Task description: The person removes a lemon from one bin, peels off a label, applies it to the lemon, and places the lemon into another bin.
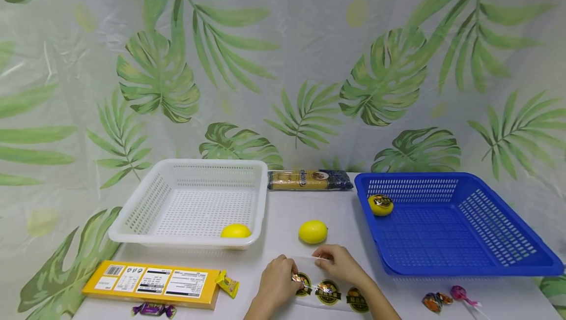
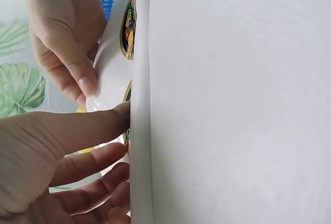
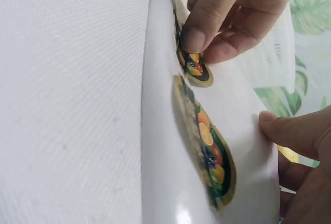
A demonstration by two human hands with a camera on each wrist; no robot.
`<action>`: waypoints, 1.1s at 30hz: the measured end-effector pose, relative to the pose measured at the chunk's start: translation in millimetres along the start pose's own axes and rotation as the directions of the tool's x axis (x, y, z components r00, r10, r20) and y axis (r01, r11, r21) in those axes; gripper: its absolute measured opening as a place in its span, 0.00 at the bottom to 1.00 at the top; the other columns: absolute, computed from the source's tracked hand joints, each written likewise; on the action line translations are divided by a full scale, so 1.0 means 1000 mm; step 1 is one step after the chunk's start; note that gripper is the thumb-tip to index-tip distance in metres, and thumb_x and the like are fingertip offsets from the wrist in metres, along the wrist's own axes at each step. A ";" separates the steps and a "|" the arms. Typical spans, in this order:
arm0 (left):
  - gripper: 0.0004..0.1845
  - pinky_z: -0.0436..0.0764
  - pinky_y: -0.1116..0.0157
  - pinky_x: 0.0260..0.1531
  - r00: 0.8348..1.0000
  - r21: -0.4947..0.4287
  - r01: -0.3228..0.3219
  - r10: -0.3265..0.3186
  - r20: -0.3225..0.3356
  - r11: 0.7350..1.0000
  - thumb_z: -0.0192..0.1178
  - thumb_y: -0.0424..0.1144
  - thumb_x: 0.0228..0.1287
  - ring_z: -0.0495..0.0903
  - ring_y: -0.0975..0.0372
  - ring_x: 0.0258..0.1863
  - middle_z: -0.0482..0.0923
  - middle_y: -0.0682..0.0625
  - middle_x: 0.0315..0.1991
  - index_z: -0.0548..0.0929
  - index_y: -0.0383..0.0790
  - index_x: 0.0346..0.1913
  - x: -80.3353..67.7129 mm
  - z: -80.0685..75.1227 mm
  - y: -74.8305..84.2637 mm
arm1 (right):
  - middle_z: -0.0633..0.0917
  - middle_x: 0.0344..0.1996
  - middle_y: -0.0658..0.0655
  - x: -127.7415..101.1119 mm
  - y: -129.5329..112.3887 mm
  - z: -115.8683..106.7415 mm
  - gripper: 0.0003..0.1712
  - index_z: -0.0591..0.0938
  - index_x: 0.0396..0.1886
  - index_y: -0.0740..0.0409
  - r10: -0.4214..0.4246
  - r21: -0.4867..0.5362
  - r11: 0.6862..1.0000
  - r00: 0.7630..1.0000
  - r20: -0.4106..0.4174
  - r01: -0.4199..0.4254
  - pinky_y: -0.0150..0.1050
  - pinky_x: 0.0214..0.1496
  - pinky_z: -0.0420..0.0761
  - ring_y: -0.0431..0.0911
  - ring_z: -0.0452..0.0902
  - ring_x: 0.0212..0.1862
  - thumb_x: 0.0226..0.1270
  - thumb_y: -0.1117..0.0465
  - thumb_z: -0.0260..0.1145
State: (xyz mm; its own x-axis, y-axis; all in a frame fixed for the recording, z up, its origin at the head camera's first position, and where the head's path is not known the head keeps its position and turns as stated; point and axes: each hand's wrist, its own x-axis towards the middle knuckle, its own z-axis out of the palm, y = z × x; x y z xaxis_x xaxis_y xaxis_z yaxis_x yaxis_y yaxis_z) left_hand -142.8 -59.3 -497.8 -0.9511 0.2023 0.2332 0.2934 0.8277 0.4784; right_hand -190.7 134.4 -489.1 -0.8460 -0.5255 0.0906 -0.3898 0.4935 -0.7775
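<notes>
A strip of white backing sheet [image 1: 311, 300] bears several round black-and-gold stickers [image 1: 327, 292] printed with fruit. My left hand [image 1: 277, 280] pinches the leftmost sticker [image 3: 194, 69] between thumb and fingers; how far it is lifted cannot be told. With its thumb in front and fingers behind, my right hand [image 1: 340, 263] grips the sheet's far edge, as the right wrist view also shows. Just beyond the hands lies a yellow lemon [image 1: 313, 232], with no sticker visible on it. Another lemon [image 1: 381, 205], bearing a black-and-gold sticker, sits in the blue basket [image 1: 499, 234].
At left stands a white basket [image 1: 187, 241] holding a lemon [image 1: 236, 231]. A pasta packet [image 1: 309, 180] lies between the baskets. Front left are a yellow box [image 1: 152, 283], a yellow-wrapped candy [image 1: 227, 284] and a purple one [image 1: 153, 309]. Front right lie an orange-brown wrapped candy [image 1: 435, 302] and a pink lollipop [image 1: 460, 292].
</notes>
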 end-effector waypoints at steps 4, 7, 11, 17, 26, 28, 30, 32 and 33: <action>0.13 0.69 0.67 0.22 1.000 -0.024 -0.011 0.010 -0.022 1.000 0.77 0.37 0.33 0.70 0.65 0.21 0.71 0.56 0.19 0.81 0.40 0.23 0.000 0.003 -0.001 | 0.84 0.34 0.57 0.000 -0.001 0.002 0.06 0.83 0.36 0.65 0.004 -0.053 0.999 1.000 -0.012 -0.005 0.36 0.38 0.78 0.44 0.77 0.36 0.60 0.67 0.65; 0.13 0.69 0.68 0.23 1.000 -0.072 0.006 -0.006 -0.007 0.997 0.77 0.36 0.33 0.69 0.65 0.22 0.72 0.56 0.19 0.82 0.39 0.23 0.001 0.004 -0.001 | 0.84 0.34 0.57 0.000 -0.001 0.002 0.06 0.83 0.36 0.65 0.008 -0.057 0.998 1.000 -0.014 -0.009 0.36 0.38 0.77 0.44 0.77 0.35 0.60 0.67 0.66; 0.12 0.68 0.70 0.22 0.999 -0.148 0.037 -0.034 0.022 0.988 0.76 0.33 0.34 0.67 0.68 0.20 0.70 0.56 0.18 0.81 0.38 0.22 0.002 0.004 -0.002 | 0.84 0.32 0.55 -0.001 0.000 0.003 0.06 0.82 0.35 0.64 0.012 -0.061 0.998 1.000 -0.004 -0.013 0.35 0.35 0.76 0.41 0.75 0.33 0.58 0.68 0.66; 0.09 0.67 0.75 0.19 1.000 -0.271 0.015 -0.008 0.026 0.962 0.72 0.31 0.41 0.64 0.74 0.16 0.71 0.60 0.14 0.81 0.40 0.17 0.001 0.005 -0.008 | 0.82 0.31 0.52 -0.003 -0.002 0.008 0.15 0.82 0.38 0.59 0.078 -0.171 0.982 0.996 -0.043 -0.085 0.44 0.38 0.72 0.45 0.76 0.35 0.48 0.66 0.73; 0.04 0.71 0.75 0.18 0.996 -0.444 0.019 0.020 0.084 0.896 0.68 0.27 0.46 0.67 0.75 0.16 0.76 0.55 0.15 0.83 0.35 0.21 0.002 0.000 -0.018 | 0.75 0.31 0.51 -0.008 -0.011 0.012 0.13 0.85 0.35 0.52 0.092 -0.288 0.953 0.995 -0.030 -0.097 0.41 0.35 0.65 0.45 0.67 0.34 0.47 0.68 0.72; 0.03 0.71 0.75 0.19 0.995 -0.481 0.036 0.013 0.099 0.876 0.67 0.27 0.47 0.68 0.75 0.16 0.77 0.55 0.16 0.83 0.34 0.22 0.003 0.000 -0.020 | 0.76 0.30 0.51 -0.008 -0.011 0.011 0.12 0.86 0.34 0.54 0.078 -0.264 0.962 0.997 0.014 -0.071 0.38 0.34 0.67 0.44 0.67 0.32 0.49 0.71 0.70; 0.02 0.72 0.75 0.20 0.994 -0.512 0.051 0.007 0.111 0.858 0.66 0.27 0.49 0.68 0.75 0.17 0.77 0.54 0.17 0.83 0.33 0.23 0.004 -0.001 -0.022 | 0.76 0.29 0.50 -0.008 -0.010 0.010 0.11 0.87 0.34 0.55 0.070 -0.243 0.968 0.997 0.046 -0.057 0.35 0.32 0.68 0.43 0.67 0.31 0.50 0.72 0.69; 0.02 0.72 0.75 0.21 0.993 -0.529 0.059 0.004 0.117 0.847 0.65 0.27 0.50 0.68 0.74 0.18 0.77 0.54 0.18 0.83 0.33 0.24 0.005 -0.002 -0.022 | 0.76 0.29 0.50 -0.008 -0.008 0.009 0.10 0.86 0.33 0.56 0.066 -0.225 0.973 0.996 0.058 -0.052 0.34 0.31 0.69 0.42 0.67 0.30 0.50 0.71 0.70; 0.02 0.72 0.74 0.21 0.993 -0.532 0.057 0.004 0.114 0.845 0.65 0.28 0.50 0.68 0.74 0.18 0.77 0.54 0.18 0.83 0.33 0.25 0.005 -0.003 -0.022 | 0.76 0.29 0.50 -0.008 -0.007 0.009 0.09 0.86 0.33 0.56 0.063 -0.216 0.975 0.997 0.054 -0.050 0.34 0.31 0.70 0.42 0.68 0.30 0.50 0.70 0.70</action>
State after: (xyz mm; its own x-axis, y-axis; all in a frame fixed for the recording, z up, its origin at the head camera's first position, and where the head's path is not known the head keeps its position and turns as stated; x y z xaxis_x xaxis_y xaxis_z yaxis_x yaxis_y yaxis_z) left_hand -153.7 -78.0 -504.5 -0.9546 0.2642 0.1374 0.2446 0.4325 0.8678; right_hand -177.8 129.1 -489.9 -0.8479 -0.5301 0.0082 -0.4166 0.6567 -0.6286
